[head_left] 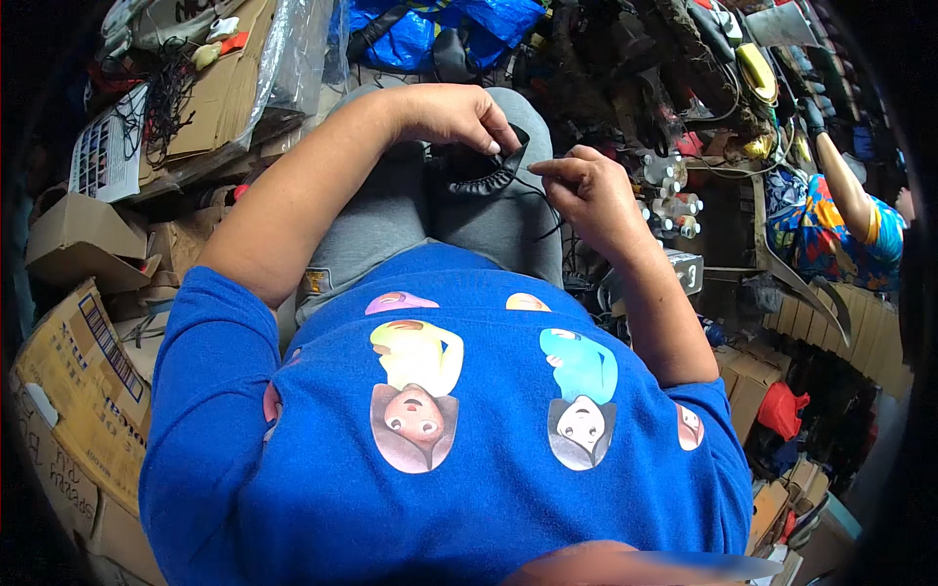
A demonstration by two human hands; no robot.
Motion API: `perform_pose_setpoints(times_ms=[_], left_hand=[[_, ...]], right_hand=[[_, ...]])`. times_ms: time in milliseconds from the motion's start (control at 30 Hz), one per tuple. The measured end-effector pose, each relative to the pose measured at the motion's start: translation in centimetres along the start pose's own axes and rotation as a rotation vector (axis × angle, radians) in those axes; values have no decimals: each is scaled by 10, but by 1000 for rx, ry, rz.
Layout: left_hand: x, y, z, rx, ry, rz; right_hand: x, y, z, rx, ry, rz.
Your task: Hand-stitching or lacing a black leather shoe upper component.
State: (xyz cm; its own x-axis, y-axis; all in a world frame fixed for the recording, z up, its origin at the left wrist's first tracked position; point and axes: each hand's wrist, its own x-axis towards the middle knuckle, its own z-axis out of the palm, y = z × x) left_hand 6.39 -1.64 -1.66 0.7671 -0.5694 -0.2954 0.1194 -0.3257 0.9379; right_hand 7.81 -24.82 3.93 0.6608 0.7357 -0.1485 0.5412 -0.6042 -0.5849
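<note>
On my lap, over the grey trousers, lies a black shoe upper (483, 184) with a puckered, gathered seam along its near edge. My left hand (459, 119) comes over its far side, thumb and fingers closed on the black material. Just right of it is my right hand (589, 191), fingers curled and pinched together. Whatever is between those fingertips is too small to make out. A thin dark strand (549, 201) hangs from the upper near the right fingertips and trails down over my right thigh.
Cardboard boxes (86, 239) and a flat carton (83, 391) crowd the left. A blue plastic bag (445, 34) lies ahead. Several small bottles (674, 205) stand right of my knee. Farther right, another person in a colourful shirt (831, 230) reaches forward, near a curved blade-like object (803, 290).
</note>
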Motion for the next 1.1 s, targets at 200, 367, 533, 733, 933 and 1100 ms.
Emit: perform_pose_setpoints(times_ms=[200,367,533,733,933,1100], left_hand=[[3,-3,-1,-24,-1,-11],[4,2,-1,-20,7,0],[7,2,-2,-28,17,10],[7,-6,-6,-66,-31,87],[7,-7,-5,-66,1,81],[4,-12,2,-22,84,96]], right_hand=[[0,4,6,42,-14,-16],[-1,10,6,197,-61,68],[11,12,3,184,-140,6],[29,59,11,596,-331,9],[38,74,21,796,-401,59],[31,53,33,768,-249,103]])
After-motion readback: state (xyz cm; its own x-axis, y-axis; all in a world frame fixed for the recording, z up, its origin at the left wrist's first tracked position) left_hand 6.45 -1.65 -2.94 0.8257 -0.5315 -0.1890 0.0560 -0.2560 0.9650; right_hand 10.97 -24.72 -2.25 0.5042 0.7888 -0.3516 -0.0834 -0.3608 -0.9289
